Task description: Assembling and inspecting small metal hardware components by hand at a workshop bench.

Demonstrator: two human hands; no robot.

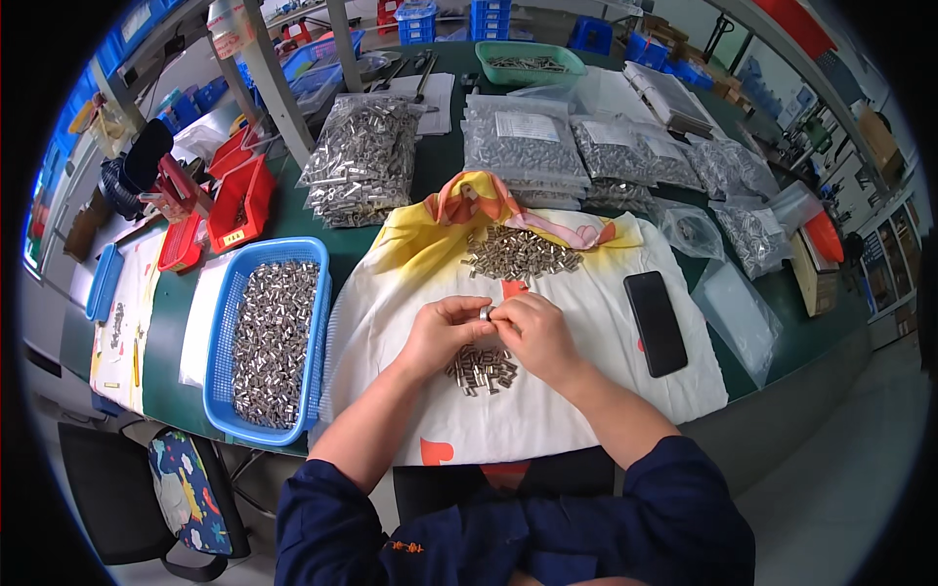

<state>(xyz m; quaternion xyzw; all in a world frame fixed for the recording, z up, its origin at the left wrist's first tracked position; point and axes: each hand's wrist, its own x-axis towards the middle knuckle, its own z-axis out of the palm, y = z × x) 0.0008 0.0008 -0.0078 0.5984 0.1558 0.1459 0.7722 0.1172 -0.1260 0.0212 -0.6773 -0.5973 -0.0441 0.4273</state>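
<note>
A small shiny metal cylinder is held up between my two hands. My left hand pinches it between thumb and fingers, and the fingertips of my right hand close on its other side. Beneath them, a small heap of similar metal cylinders lies on a white and yellow cloth. Farther off on the cloth is a larger heap of the same kind of part, against a bunched fold. Part of the near heap is hidden by my hands.
A blue basket full of metal parts stands at left, with red bins behind it. On the cloth's right lies a black phone. Bulging bags of parts and a green tray line the back. A chair stands lower left.
</note>
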